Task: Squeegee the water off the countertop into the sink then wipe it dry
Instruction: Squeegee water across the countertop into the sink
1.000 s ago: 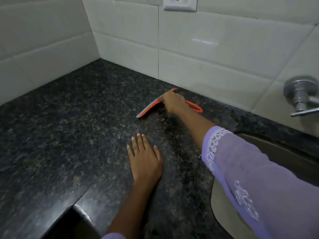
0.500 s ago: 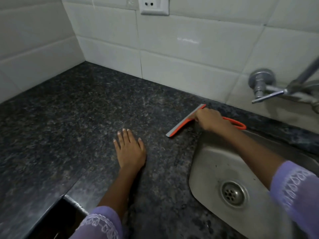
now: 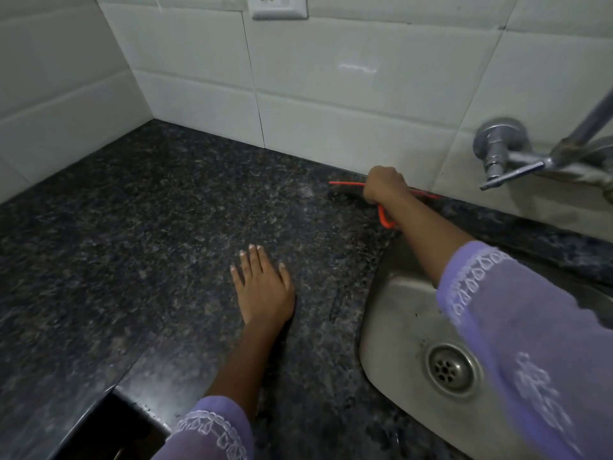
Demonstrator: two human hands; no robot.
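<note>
right hand (image 3: 384, 185) gripping orange squeegee (image 3: 345, 183) at countertop (image 3: 149, 227) back edge, beside sink (image 3: 398, 320) | left hand (image 3: 263, 287) lying flat, fingers extended together, holding nothing

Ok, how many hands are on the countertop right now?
2. The left hand lies flat mid-counter; the right hand holds the orange squeegee by the back wall.
</note>
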